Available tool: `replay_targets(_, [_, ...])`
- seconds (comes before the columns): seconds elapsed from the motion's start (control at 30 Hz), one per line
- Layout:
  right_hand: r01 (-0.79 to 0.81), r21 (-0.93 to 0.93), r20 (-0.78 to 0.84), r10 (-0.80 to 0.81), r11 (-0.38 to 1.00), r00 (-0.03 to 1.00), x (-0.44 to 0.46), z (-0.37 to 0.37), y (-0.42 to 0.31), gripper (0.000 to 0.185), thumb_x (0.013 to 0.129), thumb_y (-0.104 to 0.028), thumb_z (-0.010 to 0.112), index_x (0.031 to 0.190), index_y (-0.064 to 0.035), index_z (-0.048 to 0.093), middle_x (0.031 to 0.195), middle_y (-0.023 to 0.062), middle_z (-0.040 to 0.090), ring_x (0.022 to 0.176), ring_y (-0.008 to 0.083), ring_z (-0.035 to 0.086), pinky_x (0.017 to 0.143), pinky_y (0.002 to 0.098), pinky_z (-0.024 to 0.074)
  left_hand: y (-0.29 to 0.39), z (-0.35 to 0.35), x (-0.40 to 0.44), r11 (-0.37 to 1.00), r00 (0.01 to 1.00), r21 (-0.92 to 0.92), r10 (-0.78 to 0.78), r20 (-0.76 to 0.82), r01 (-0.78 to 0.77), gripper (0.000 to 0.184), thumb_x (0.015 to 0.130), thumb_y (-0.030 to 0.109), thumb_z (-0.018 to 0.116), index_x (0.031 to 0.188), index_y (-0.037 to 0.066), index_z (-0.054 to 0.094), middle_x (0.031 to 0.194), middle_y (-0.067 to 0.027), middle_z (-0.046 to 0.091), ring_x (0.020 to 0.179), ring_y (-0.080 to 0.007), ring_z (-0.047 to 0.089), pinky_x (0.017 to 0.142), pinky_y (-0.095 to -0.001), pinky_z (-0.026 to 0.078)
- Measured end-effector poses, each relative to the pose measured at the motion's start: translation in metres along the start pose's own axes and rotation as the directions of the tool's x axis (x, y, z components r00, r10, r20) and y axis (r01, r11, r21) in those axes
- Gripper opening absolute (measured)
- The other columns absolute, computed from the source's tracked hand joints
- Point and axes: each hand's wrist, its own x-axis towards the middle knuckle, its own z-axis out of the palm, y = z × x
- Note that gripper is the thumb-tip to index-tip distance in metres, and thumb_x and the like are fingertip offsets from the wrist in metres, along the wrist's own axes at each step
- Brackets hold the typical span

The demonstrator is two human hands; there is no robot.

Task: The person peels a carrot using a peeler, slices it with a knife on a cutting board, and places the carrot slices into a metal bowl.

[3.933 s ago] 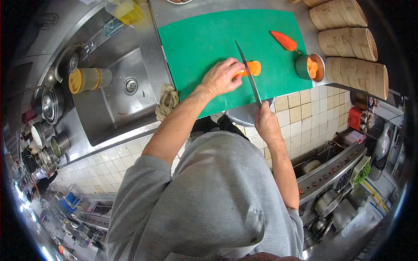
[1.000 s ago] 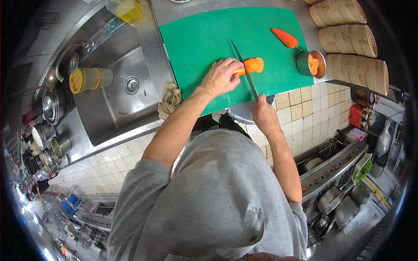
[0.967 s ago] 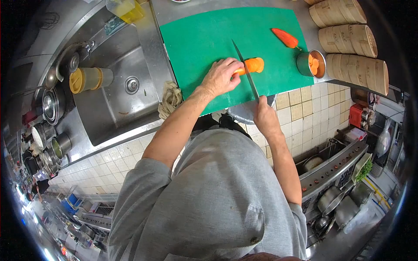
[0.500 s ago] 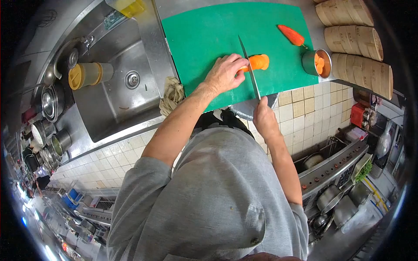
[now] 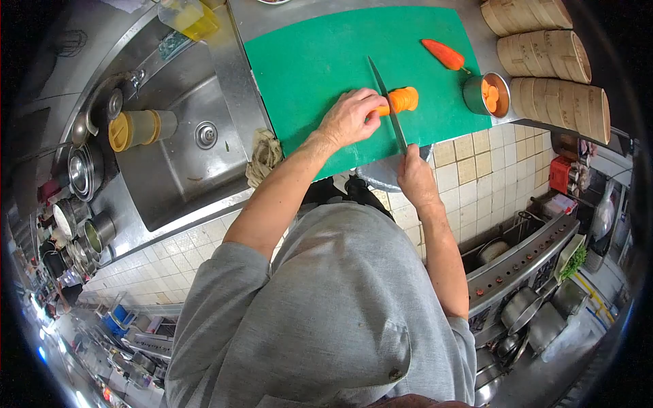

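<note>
An orange carrot [image 5: 382, 110] lies on the green cutting board [image 5: 320, 58], pressed under the curled fingers of my left hand [image 5: 349, 120]. Several overlapping carrot slices [image 5: 405, 99] sit just right of the knife blade. My right hand [image 5: 416, 178] is closed on the handle of the knife [image 5: 388, 100], whose blade stands across the carrot beside my left fingertips and points away from me. A red pepper [image 5: 443, 54] lies at the board's upper right. At its right edge a metal cup [image 5: 475, 95] holds orange slices.
Left of the board are a steel sink [image 5: 183, 163] with a yellow-lidded container [image 5: 139, 129] and a crumpled cloth [image 5: 264, 158]. Bamboo steamers [image 5: 561, 109] are stacked at the right. A stove [image 5: 524, 262] with pans is lower right.
Compared with the oldest frame, the group of slices right of the blade is longer and the piece under my left hand is shorter. The view has shifted slightly; both hands keep their holds.
</note>
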Motion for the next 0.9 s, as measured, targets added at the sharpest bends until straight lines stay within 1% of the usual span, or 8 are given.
replay_targets(0.03, [-0.003, 0.003, 0.002, 0.003, 1.0, 1.0, -0.002, -0.003, -0.003, 0.016, 0.098, -0.012, 0.05, 0.103, 0.0009, 0.041, 0.077, 0.0337, 0.065, 0.077, 0.0538, 0.064, 0.069, 0.0631, 0.0497, -0.001, 0.0, -0.001, 1.0, 1.0, 0.0, -0.002, 0.004, 0.002, 0.029, 0.082, 0.004, 0.065, 0.111, 0.008, 0.065, 0.109, -0.0128, 0.064, 0.098, -0.0343, 0.064, 0.086, -0.0427, 0.055])
replay_targets(0.1, [-0.026, 0.006, 0.003, 0.026, 1.0, 1.0, -0.008, -0.011, -0.009, 0.017, 0.098, -0.012, 0.05, 0.103, 0.0013, 0.041, 0.076, 0.0332, 0.064, 0.076, 0.0535, 0.064, 0.068, 0.0627, 0.0498, -0.003, 0.002, 0.001, 1.0, 1.0, -0.01, -0.008, -0.005, 0.008, 0.031, 0.081, 0.008, 0.065, 0.112, 0.01, 0.064, 0.111, -0.0094, 0.064, 0.099, -0.0328, 0.064, 0.089, -0.0443, 0.053])
replay_targets(0.2, [-0.021, 0.019, -0.016, 0.021, 1.0, 1.0, -0.016, -0.015, -0.012, 0.017, 0.098, -0.009, 0.052, 0.107, 0.0006, 0.041, 0.075, 0.0334, 0.063, 0.074, 0.0528, 0.064, 0.065, 0.0615, 0.05, -0.003, 0.003, 0.001, 1.0, 1.0, 0.017, -0.015, -0.016, 0.015, 0.03, 0.081, 0.008, 0.065, 0.111, 0.01, 0.065, 0.112, -0.0095, 0.064, 0.1, -0.0328, 0.064, 0.09, -0.0441, 0.053])
replay_targets(0.53, [0.009, 0.044, -0.031, -0.008, 0.999, 1.0, -0.029, -0.01, -0.01, 0.017, 0.097, -0.008, 0.053, 0.104, -0.0003, 0.039, 0.073, 0.0319, 0.062, 0.073, 0.0532, 0.063, 0.062, 0.0618, 0.0496, -0.003, 0.005, 0.002, 0.999, 1.0, 0.047, -0.008, 0.002, 0.008, 0.032, 0.08, 0.009, 0.065, 0.112, 0.01, 0.065, 0.111, -0.0096, 0.064, 0.1, -0.0325, 0.064, 0.09, -0.0447, 0.052])
replay_targets(0.6, [-0.002, 0.043, -0.013, 0.003, 0.999, 1.0, -0.031, -0.009, -0.011, 0.017, 0.096, -0.008, 0.053, 0.102, 0.001, 0.04, 0.075, 0.0323, 0.064, 0.075, 0.0518, 0.064, 0.065, 0.061, 0.0505, -0.002, 0.005, 0.001, 0.998, 1.0, 0.059, -0.012, -0.01, 0.012, 0.032, 0.079, 0.009, 0.065, 0.111, 0.01, 0.065, 0.11, -0.0095, 0.064, 0.1, -0.0323, 0.064, 0.089, -0.0444, 0.053])
replay_targets(0.7, [-0.04, 0.037, 0.023, 0.04, 0.998, 0.999, -0.03, -0.006, -0.011, 0.017, 0.096, -0.007, 0.052, 0.103, 0.0012, 0.039, 0.075, 0.0328, 0.064, 0.077, 0.0528, 0.064, 0.067, 0.0618, 0.05, -0.002, 0.006, 0.001, 0.998, 1.0, 0.057, 0.005, -0.025, -0.004, 0.032, 0.079, 0.008, 0.065, 0.11, 0.01, 0.065, 0.109, -0.0093, 0.064, 0.098, -0.0325, 0.064, 0.088, -0.0442, 0.053])
replay_targets(0.83, [-0.019, 0.052, 0.043, 0.017, 0.998, 0.999, -0.01, 0.013, 0.004, 0.017, 0.096, -0.008, 0.051, 0.103, 0.0015, 0.039, 0.077, 0.0337, 0.064, 0.077, 0.0539, 0.063, 0.069, 0.0624, 0.0497, 0.0, 0.005, 0.0, 0.998, 0.999, 0.066, 0.014, -0.038, -0.012, 0.031, 0.078, 0.007, 0.065, 0.109, 0.01, 0.064, 0.109, -0.0093, 0.064, 0.097, -0.0327, 0.064, 0.088, -0.0443, 0.052])
replay_targets(0.9, [0.002, 0.045, 0.058, -0.005, 0.999, 0.998, 0.007, 0.018, 0.005, 0.017, 0.096, -0.009, 0.05, 0.104, 0.0014, 0.039, 0.079, 0.0347, 0.064, 0.079, 0.0545, 0.063, 0.07, 0.0625, 0.0498, 0.003, 0.004, -0.001, 0.999, 0.999, 0.048, 0.022, -0.05, -0.019, 0.031, 0.079, 0.004, 0.065, 0.11, 0.007, 0.064, 0.109, -0.0134, 0.064, 0.1, -0.0352, 0.064, 0.088, -0.0438, 0.054])
